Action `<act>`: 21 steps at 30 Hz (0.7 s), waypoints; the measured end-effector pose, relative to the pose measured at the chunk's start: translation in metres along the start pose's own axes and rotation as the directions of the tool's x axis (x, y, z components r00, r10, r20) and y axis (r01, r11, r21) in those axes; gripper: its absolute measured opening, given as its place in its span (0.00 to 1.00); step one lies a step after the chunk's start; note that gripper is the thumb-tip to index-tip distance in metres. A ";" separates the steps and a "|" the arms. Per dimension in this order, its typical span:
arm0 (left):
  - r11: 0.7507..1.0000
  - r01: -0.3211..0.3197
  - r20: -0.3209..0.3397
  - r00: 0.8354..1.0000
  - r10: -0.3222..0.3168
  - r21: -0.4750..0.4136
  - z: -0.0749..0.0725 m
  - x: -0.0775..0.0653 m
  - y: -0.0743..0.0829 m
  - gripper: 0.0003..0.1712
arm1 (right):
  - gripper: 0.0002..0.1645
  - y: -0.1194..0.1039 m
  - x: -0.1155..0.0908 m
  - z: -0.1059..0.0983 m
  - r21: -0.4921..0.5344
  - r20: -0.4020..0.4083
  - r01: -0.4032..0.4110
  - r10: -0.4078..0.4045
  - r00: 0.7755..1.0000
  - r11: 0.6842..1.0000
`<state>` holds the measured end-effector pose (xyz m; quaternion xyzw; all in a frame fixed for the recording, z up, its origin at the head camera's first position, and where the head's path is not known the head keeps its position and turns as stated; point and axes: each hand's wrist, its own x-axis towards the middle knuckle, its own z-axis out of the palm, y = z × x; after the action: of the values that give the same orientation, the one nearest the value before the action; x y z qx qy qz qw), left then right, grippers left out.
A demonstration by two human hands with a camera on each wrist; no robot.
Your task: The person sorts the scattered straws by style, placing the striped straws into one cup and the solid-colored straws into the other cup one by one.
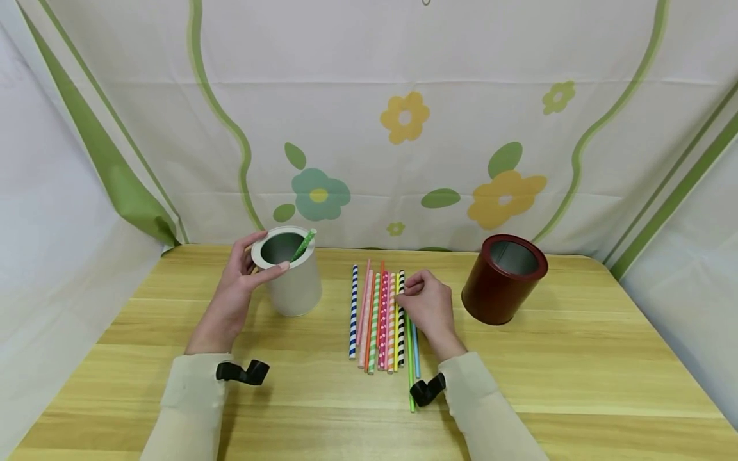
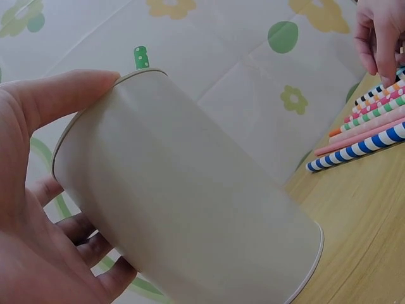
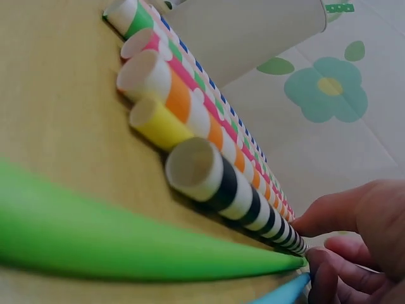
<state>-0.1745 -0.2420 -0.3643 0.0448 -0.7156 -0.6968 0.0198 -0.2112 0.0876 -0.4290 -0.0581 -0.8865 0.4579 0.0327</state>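
On the left, a white can (image 1: 296,288) stands with a green polka-dot straw (image 1: 304,244) leaning out of its mouth. My left hand (image 1: 233,288) grips the can near its rim, thumb on the front edge and fingers around the far side. Parallel paper straws lie mid-table. At their right side my right hand (image 1: 431,306) pinches the black-and-white striped straw (image 3: 250,206) near its far end. Beside that straw are a yellow straw (image 3: 158,123), a plain green straw (image 3: 126,228) and a blue straw (image 1: 417,358); the hand hides the far ends of the green and blue ones.
A dark red can (image 1: 490,294) stands open-topped on the right. The leftmost straw is blue-striped (image 1: 353,314), a little apart from pink, orange and patterned ones. Behind the wooden table (image 1: 277,410) hangs a floral cloth (image 1: 369,83).
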 end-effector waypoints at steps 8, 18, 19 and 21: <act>1.000 -0.002 0.000 1.000 0.002 -0.001 0.001 0.000 0.000 0.47 | 0.16 0.002 0.002 0.002 0.003 -0.009 -0.010 0.010 1.000 1.000; 1.000 -0.005 0.000 1.000 0.005 0.008 0.002 -0.002 -0.001 0.48 | 0.17 0.004 0.003 0.002 -0.002 -0.022 -0.011 0.011 1.000 1.000; 1.000 -0.007 0.000 1.000 0.007 0.008 0.002 -0.002 -0.001 0.48 | 0.16 0.004 0.003 0.002 -0.004 -0.021 -0.011 0.011 1.000 1.000; 1.000 -0.011 0.001 1.000 0.011 0.008 0.002 -0.002 -0.001 0.47 | 0.16 0.004 0.004 0.002 -0.007 -0.021 -0.011 0.011 1.000 1.000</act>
<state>-0.1725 -0.2398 -0.3655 0.0409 -0.7186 -0.6938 0.0232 -0.2150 0.0884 -0.4334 -0.0677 -0.8874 0.4543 0.0393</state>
